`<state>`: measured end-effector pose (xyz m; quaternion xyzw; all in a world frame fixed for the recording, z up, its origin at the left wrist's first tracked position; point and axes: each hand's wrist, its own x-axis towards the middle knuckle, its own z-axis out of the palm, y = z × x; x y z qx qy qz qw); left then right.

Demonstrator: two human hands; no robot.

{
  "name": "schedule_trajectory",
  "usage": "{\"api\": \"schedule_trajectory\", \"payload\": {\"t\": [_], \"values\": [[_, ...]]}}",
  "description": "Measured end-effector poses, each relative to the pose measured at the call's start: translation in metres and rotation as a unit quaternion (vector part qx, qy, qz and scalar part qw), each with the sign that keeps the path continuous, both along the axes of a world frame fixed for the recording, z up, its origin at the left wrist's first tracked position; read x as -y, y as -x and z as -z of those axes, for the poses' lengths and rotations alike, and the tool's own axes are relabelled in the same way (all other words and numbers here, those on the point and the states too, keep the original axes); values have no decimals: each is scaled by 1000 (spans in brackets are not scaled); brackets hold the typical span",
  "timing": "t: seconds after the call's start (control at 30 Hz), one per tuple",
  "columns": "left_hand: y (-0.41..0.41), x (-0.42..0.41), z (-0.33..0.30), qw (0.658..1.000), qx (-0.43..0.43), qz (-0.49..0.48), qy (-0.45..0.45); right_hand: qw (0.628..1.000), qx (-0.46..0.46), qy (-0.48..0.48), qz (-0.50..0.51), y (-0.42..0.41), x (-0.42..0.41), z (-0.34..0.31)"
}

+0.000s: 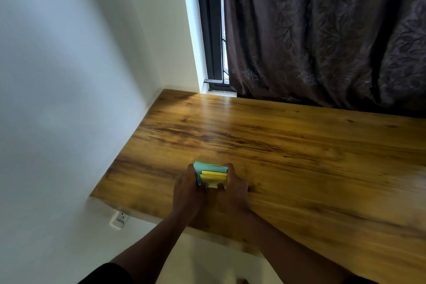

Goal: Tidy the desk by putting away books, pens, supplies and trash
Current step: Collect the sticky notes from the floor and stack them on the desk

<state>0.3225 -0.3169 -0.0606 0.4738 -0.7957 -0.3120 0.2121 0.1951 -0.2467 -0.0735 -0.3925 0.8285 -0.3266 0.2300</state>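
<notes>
A: Status on the hands?

B: Both on one stack of sticky notes [211, 176], teal and yellow sheets. Left hand [187, 193] against the stack's left side, right hand [231, 192] against its right side. Fingers curled round the stack edges, clamped on the paper from both sides.

A: Stack location?

B: Near the front-left part of the wooden worktop [299, 145], close to the near edge. Standing on edge between the palms, broad face toward the camera. Cannot tell whether touching the surface or held just above.

A: Colour order?

B: Teal at the back and left, yellow in front. One yellow sheet sticking out below, between the two hands.

A: Surroundings?

B: White wall [57, 76] along the left end of the worktop. Wall socket [119, 218] below the worktop's front-left corner. Dark patterned curtain [322, 30] hanging behind the far edge, covering most of the window. Narrow strip of dark window frame [211, 25] showing left of the curtain. Slight motion blur overall, fine detail on the notes not readable.
</notes>
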Motion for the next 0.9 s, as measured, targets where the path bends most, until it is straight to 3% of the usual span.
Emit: {"api": "schedule_trajectory", "payload": {"t": [0.23, 0.43, 0.7, 0.9], "values": [[2, 4, 5, 1000, 12, -2, -23, 999, 25, 20, -3, 2, 2, 3], [-1, 5, -3, 996, 43, 13, -73, 983, 160, 58, 64, 4, -1, -7], [-32, 14, -8, 981, -3, 51, -185, 935, 315, 108, 121, -33, -15, -34], [-69, -6, -20, 964, -35, 77, -252, 911, 364, 104, 165, -83, -38, -36]]}}
